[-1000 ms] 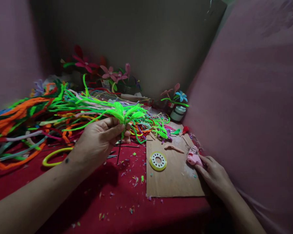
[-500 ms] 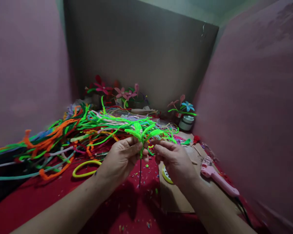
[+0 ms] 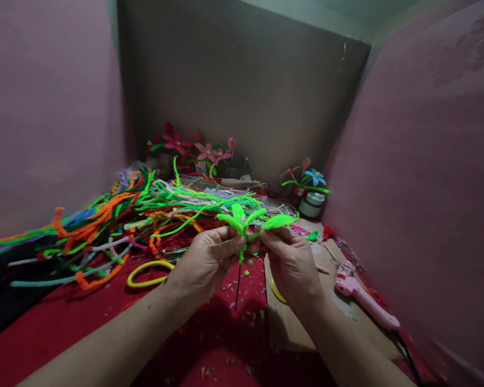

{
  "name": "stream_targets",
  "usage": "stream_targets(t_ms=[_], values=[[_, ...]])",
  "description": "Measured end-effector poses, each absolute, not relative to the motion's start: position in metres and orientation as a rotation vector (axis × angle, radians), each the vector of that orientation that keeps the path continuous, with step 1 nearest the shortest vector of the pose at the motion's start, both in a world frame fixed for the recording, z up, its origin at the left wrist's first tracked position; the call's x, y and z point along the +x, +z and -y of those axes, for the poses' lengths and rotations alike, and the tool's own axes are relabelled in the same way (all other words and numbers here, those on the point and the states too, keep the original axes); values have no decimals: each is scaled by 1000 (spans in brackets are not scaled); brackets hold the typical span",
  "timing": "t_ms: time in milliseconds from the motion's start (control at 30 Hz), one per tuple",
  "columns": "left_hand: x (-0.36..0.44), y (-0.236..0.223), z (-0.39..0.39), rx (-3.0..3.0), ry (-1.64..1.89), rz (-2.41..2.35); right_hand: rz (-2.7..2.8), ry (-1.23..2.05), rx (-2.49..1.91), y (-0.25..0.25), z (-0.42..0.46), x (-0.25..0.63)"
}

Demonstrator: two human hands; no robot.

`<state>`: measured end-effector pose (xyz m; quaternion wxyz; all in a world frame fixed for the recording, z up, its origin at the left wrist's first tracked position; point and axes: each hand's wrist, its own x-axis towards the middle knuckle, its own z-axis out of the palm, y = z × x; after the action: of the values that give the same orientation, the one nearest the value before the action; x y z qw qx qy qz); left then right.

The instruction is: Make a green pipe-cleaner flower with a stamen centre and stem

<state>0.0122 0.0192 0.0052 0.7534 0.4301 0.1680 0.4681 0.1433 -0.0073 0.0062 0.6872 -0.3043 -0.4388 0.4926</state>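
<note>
My left hand (image 3: 210, 255) pinches a bright green pipe-cleaner flower (image 3: 239, 215) at the base of its petals. A thin dark wire stem (image 3: 238, 287) hangs down below the fingers. My right hand (image 3: 290, 263) is closed on one green petal (image 3: 279, 221) at the flower's right side, thumb and fingers pressed on its narrow base. A yellow tape roll (image 3: 277, 292) lies partly hidden behind my right hand. Right of that hand, a pink glue gun (image 3: 365, 301) rests on a brown board (image 3: 292, 330).
A big heap of coloured pipe cleaners (image 3: 113, 226) spreads across the left and back. Yellow scissor handles (image 3: 147, 274) lie by my left wrist. Finished flowers (image 3: 210, 153) stand along the back wall, near a pale jar (image 3: 311, 205). Scraps dot the red cloth (image 3: 185, 344).
My right hand has let go of the glue gun, which now lies on the board, and has come over to grip a petal of the green flower. The view has shifted.
</note>
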Motion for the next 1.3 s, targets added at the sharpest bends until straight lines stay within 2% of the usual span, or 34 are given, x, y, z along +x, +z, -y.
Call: stream_targets(t_ms=[200, 733, 1033, 1300], values=[[9, 11, -16, 1068, 1095, -512, 1303, 621, -943, 26, 31, 146], [11, 6, -15, 1237, 1247, -488, 1548, 250, -987, 14, 26, 136], [11, 3, -17, 1181, 1241, -471, 1509, 305, -1027, 15, 25, 134], [8, 8, -20, 1190, 1120, -448, 1357, 792, -983, 17, 13, 147]])
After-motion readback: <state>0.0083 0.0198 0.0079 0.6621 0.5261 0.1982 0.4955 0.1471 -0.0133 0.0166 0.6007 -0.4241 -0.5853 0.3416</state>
